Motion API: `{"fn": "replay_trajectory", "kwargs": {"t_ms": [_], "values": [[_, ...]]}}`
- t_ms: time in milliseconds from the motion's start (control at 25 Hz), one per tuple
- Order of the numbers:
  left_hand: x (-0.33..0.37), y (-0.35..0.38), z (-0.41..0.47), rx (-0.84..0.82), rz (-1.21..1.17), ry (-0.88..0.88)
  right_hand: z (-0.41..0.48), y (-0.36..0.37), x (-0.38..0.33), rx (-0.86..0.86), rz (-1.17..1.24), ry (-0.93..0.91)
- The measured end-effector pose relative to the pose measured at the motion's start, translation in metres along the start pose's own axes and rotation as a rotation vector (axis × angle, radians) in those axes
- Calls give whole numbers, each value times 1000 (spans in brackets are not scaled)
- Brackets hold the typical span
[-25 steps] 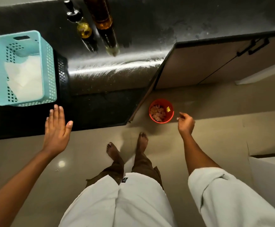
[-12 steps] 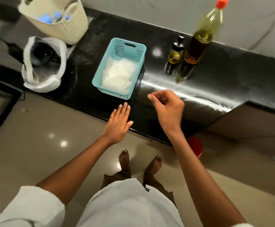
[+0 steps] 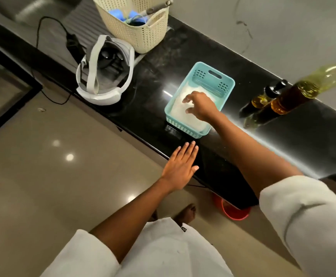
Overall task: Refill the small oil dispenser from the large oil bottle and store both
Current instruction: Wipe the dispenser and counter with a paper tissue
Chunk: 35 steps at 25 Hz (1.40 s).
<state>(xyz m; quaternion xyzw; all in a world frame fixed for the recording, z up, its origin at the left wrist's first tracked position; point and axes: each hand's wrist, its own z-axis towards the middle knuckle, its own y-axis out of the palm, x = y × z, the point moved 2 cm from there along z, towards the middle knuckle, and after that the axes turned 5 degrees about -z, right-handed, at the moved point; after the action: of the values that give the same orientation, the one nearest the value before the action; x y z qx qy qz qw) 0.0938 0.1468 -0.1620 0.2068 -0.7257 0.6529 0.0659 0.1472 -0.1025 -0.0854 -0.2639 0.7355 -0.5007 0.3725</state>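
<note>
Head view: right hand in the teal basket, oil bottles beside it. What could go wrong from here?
1. The teal basket sits near the front edge of the counter, and the left hand is flat, not holding it; the right hand tugging the white sheets might drag it off.
2. The large oil bottle and small dispenser stand close together beside the right arm; a sideways swing could topple both.

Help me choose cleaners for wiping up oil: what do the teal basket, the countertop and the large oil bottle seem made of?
Teal basket: matte moulded plastic, perforated walls. Countertop: polished black stone, perhaps granite; it mirrors the lights. Large oil bottle: clear, likely plastic; oil shows through.
</note>
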Motion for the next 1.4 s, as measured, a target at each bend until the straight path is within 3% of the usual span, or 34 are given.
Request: {"fn": "replay_trajectory", "kwargs": {"t_ms": [240,440,600,760,920,1080,1200,1320,1400], "values": [[-1,-1,-1,-7,-27,0,21,11,2,-22,-35,-43],[-2,-3,-2,-9,-26,7,4,-16,-2,64,44,-41],[-4,-2,-3,-13,-13,9,-40,-60,3,101,402,58],[-4,0,-3,-24,29,8,-112,-85,25,287,915,226],[-5,1,0,-42,41,6,-193,-65,72,420,1152,474],[-6,2,1,-69,66,18,-263,-4,111,492,1056,755],[-6,1,1,-91,86,25,-286,34,131,563,832,884],[-8,-1,2,-109,100,17,-291,44,138,664,450,858],[-6,-1,3,-118,106,20,-289,54,134,623,258,789]]}}
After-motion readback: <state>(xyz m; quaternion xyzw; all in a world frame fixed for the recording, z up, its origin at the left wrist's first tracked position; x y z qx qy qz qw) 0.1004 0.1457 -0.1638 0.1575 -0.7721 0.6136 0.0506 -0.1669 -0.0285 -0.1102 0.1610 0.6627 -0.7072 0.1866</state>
